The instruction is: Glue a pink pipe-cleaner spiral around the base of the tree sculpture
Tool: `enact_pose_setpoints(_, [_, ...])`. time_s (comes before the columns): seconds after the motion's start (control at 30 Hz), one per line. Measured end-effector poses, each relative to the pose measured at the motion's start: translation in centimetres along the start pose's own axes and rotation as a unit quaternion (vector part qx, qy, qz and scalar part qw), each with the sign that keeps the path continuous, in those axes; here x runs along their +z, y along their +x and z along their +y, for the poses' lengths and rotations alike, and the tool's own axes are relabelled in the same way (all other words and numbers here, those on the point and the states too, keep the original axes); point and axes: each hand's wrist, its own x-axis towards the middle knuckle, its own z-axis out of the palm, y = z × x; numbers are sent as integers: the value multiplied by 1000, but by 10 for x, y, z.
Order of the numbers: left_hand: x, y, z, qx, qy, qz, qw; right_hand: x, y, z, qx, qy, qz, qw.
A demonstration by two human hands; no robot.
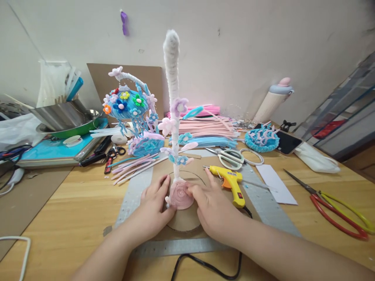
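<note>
A tall white pipe-cleaner stand rises upright in front of me, with lilac, pink and blue flowers along its lower stem. Its foot carries a pink spiral coil and rests on brown cardboard marked with a drawn circle. My left hand holds the foot from the left, thumb against its front lower edge. On the right side, my right hand pinches the coil's edge, its other fingers reaching past towards a yellow glue gun. The fingertips behind the foot are partly hidden.
A finished-looking flowered pipe-cleaner lamp shape stands at back left. Behind lie bundles of pink and blue pipe cleaners. White-handled scissors, red-and-yellow scissors and a blue woven piece are on the right. A black cable crosses the front.
</note>
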Motion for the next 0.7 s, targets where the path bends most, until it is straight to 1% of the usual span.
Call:
enact_pose_setpoints(0.1, [0,1,-1,8,-6,4,1000,2,4,-3,-19,-14,-9,1000])
enact_pose_setpoints(0.27, [-1,0,0,5,-23,8,1000,8,5,-7,-71,-36,-19,997])
enact_pose_setpoints(0.33, [-2,0,2,1,-28,9,1000,8,4,-3,-45,-5,-9,999])
enact_pose_setpoints(0.43, [-4,-1,4,-10,-26,5,1000,4,3,3,37,66,24,997])
enact_pose_setpoints(0.5, [-4,-1,4,-11,-24,4,1000,-1,4,3,61,91,34,993])
enact_pose_setpoints(0.57, [-4,-1,3,-8,-21,4,1000,-7,5,-1,47,87,13,995])
enact_pose_setpoints(0.7, [-2,-2,0,-1,-18,0,1000,-12,4,-10,5,42,-63,997])
